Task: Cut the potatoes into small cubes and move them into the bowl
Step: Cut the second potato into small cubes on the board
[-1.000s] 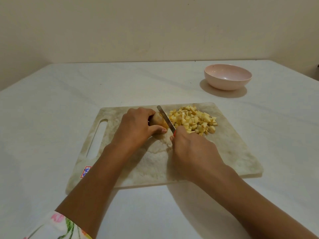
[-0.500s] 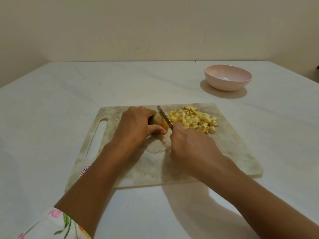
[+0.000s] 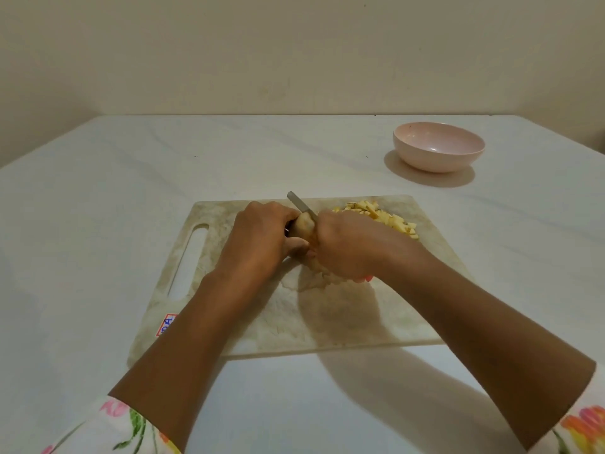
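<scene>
A marbled cutting board [image 3: 347, 312] lies on the table in front of me. My left hand [image 3: 258, 239] grips a brown-skinned potato piece [image 3: 302, 226] near the board's far edge. My right hand [image 3: 350, 247] holds a knife [image 3: 301, 206] by its handle, and the blade crosses the top of the potato, pointing away and left. A heap of small yellow potato cubes [image 3: 388, 219] sits just right of the hands, partly hidden behind my right hand. The pink bowl [image 3: 438, 147] stands beyond the board at the right, with nothing visible in it.
The board has a slot handle [image 3: 188, 260] on its left side and a red and blue label [image 3: 166, 325] at its near left corner. The white table [image 3: 98, 208] meets a plain wall at the back.
My right hand has moved left and forward over the potato, so it now covers more of the cube heap. The knife blade sits higher and further left. My left hand keeps its hold.
</scene>
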